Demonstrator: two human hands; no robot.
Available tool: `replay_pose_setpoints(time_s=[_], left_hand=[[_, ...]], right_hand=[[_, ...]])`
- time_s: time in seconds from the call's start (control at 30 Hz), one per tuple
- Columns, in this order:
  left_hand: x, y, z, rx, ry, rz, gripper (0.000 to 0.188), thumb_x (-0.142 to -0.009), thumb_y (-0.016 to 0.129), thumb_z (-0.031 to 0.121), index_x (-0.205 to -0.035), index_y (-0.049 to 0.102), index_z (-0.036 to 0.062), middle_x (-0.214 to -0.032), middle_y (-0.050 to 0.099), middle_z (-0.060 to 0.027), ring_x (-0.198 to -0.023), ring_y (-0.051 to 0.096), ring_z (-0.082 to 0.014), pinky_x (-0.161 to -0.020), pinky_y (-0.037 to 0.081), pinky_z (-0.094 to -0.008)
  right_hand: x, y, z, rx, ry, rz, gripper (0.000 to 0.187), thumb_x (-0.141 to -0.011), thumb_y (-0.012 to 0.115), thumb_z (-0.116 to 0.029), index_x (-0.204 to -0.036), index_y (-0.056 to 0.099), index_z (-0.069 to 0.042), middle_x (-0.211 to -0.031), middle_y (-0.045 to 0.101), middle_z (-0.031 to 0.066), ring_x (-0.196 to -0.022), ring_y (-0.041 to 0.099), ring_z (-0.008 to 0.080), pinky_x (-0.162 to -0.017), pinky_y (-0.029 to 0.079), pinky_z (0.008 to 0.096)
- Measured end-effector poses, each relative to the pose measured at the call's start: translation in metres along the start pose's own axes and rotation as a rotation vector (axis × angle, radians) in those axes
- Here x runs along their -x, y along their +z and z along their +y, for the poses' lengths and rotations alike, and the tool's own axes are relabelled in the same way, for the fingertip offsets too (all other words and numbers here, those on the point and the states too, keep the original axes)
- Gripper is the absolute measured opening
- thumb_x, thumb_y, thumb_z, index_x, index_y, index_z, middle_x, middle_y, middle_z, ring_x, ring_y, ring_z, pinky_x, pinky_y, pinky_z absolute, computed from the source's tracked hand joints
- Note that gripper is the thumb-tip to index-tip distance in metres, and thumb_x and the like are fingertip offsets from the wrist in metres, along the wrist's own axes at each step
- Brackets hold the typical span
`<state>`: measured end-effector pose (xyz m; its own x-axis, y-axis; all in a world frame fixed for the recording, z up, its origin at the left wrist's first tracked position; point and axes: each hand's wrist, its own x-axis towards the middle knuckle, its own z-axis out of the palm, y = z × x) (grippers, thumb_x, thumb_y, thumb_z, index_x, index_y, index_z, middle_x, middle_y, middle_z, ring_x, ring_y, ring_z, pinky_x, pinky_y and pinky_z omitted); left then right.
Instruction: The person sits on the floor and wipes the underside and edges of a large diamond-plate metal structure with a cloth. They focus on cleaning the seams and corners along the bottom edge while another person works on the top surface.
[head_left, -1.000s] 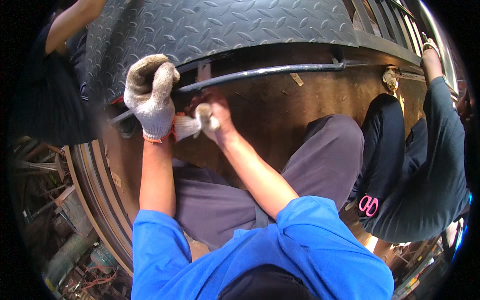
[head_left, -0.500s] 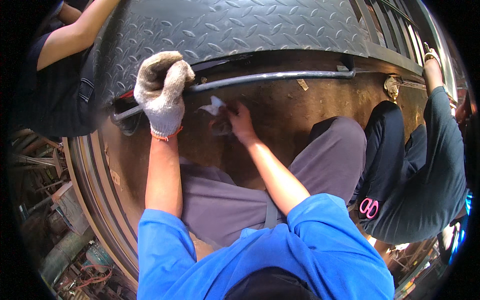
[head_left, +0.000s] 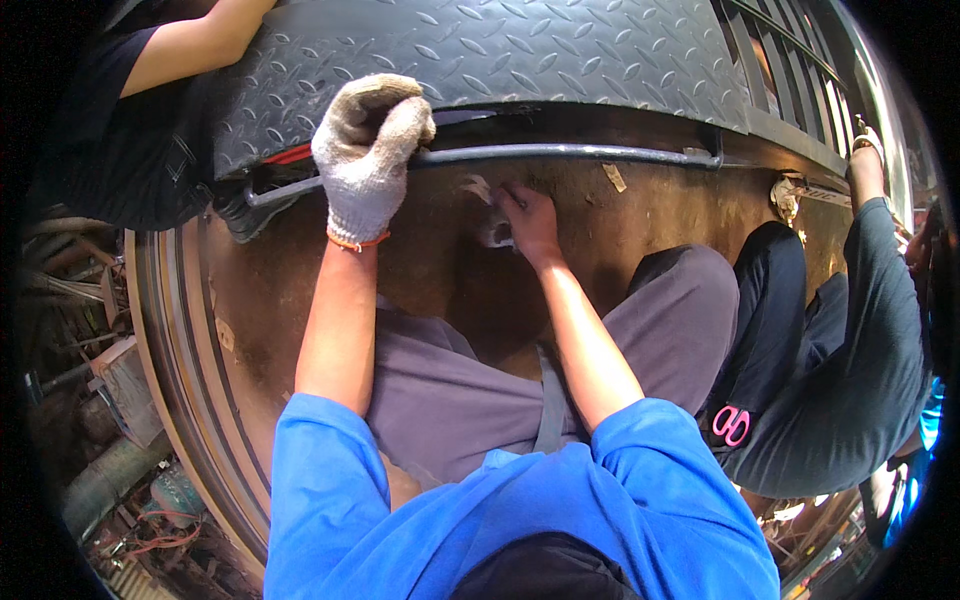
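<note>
My left hand [head_left: 368, 150] wears a white knit glove with an orange cuff edge. Its fingers are curled in toward the thumb; whatever they may hold is hidden. It lies over a long grey metal bar [head_left: 560, 152], close to the front edge of a dark diamond-patterned metal plate [head_left: 500, 50]. Lower and to the right, my bare right hand [head_left: 530, 222] is closed on a crumpled white rag [head_left: 495, 232]. A loose end of the rag sticks out beyond the fingertips. The right hand is below the bar, apart from it, over the brown floor.
A person's bare arm [head_left: 195, 50] reaches in at upper left. Another person in dark clothes crouches at right, with pink-handled scissors [head_left: 731, 425] at the hip. Slatted metal railing [head_left: 790, 70] rises at upper right. Metal rails [head_left: 185, 330] and heaped scrap [head_left: 110, 400] line the left.
Both my hands appear farther right in the picture, and the left also higher. The plate and bar have shifted slightly right too. The rag stays in my right hand.
</note>
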<state>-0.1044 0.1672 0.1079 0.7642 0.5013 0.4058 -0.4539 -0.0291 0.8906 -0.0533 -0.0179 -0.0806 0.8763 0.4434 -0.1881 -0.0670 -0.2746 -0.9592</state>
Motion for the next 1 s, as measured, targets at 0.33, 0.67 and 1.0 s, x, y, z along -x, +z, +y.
replay_pose_setpoints(time_s=[0.33,0.67,1.0], left_hand=[[-0.001,-0.003,0.018,-0.057,-0.067,-0.054,0.009,-0.09,0.067,-0.004,-0.098,0.067,-0.0003,-0.088,0.066,-0.0007,-0.078,0.059,-0.0073,-0.071,0.051,-0.0254],[0.06,0.102,0.221,0.265,0.03,-0.545,0.048,-0.082,0.077,0.037,-0.108,0.07,-0.0022,-0.085,0.071,-0.0128,-0.071,0.068,-0.0314,-0.065,0.054,-0.0408],[0.032,0.103,0.191,0.047,-0.04,-0.343,0.032,-0.091,0.067,0.03,-0.092,0.069,-0.0021,-0.076,0.067,-0.0087,-0.064,0.064,-0.0225,-0.063,0.052,-0.0354]], right_hand=[[0.012,0.005,-0.013,0.523,-0.122,-0.018,0.03,-0.095,0.062,-0.027,-0.115,0.067,-0.005,-0.105,0.07,0.0238,-0.101,0.067,0.0432,-0.09,0.052,0.0497],[0.018,0.0,0.045,0.569,0.018,-0.105,0.029,-0.09,0.065,-0.031,-0.111,0.067,-0.011,-0.1,0.074,0.0175,-0.096,0.071,0.0395,-0.084,0.056,0.0497],[0.019,-0.027,0.06,0.627,0.059,-0.206,0.032,-0.088,0.067,-0.033,-0.11,0.072,-0.01,-0.109,0.072,0.0206,-0.101,0.07,0.0354,-0.087,0.055,0.0473]])
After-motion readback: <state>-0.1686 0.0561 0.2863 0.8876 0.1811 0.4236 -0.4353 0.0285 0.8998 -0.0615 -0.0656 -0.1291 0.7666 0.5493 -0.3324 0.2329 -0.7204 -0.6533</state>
